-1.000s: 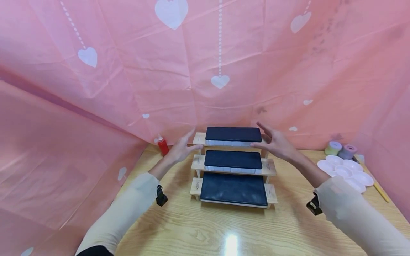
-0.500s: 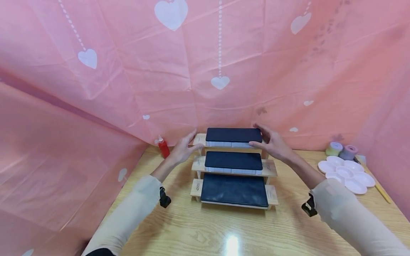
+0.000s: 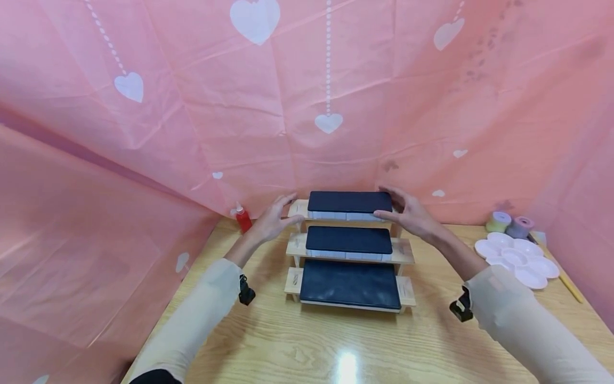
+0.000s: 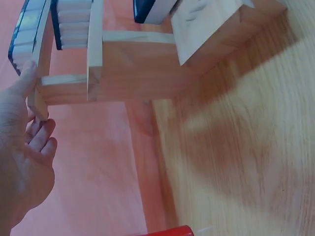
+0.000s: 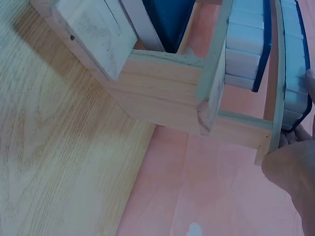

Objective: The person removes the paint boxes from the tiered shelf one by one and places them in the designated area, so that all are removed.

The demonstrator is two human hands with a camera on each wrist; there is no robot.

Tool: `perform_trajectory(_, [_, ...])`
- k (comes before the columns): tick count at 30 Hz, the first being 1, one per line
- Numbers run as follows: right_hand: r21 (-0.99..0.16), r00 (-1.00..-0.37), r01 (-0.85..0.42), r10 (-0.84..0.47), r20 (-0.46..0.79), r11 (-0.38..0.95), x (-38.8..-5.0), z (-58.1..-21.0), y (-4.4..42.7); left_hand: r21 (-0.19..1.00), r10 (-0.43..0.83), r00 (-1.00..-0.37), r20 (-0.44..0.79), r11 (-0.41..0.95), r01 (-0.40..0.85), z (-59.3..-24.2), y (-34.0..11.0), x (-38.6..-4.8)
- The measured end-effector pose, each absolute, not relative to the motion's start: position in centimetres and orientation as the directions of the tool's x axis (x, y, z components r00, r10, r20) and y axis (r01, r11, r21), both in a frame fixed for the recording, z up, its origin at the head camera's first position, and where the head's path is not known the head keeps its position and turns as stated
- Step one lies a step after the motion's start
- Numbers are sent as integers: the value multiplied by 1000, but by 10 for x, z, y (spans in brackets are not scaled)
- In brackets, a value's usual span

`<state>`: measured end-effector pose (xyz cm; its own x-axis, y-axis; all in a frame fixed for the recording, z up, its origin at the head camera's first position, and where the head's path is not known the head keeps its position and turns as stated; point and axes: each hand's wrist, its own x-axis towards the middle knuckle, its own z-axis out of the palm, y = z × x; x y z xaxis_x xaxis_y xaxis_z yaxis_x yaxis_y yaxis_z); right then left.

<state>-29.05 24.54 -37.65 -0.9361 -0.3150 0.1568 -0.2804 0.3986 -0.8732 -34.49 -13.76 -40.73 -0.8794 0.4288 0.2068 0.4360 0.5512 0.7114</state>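
A three-tier wooden stand carries a dark-topped white box on each of its two upper tiers and a larger dark flat-topped one on the lowest. My left hand is at the left end of the top tier; the left wrist view shows its thumb at the shelf end and its fingers bent around it. At the right end of the upper box, my right hand has its thumb against the front and its fingers behind. The right wrist view shows that thumb and those fingers around the box's end.
A red bottle stands left of the stand. On the right lie a white flower-shaped palette and a yellow-handled tool, with a yellow-green roll and a purple-grey roll behind. Pink cloth hangs around the table.
The fingers of both hands have drawn in toward the top tier, the right ones to behind the upper box. The stand and its boxes keep their places.
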Motion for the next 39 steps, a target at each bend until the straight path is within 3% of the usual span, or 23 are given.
perform_trajectory(6, [-865, -934, -268, -334, 125, 424, -293, -373, 247, 654, 465, -855, 227, 578, 488, -400, -141, -351])
perform_trajectory(13, [-858, -931, -281, -340, 134, 431, -294, -375, 243, 691, 516, -833, 202, 527, 495, -397, -140, -353])
perform_trajectory(39, [-878, -932, -286, -326, 160, 385, -294, -381, 249, 727, 514, -837, 186, 502, 469, -404, -137, -351])
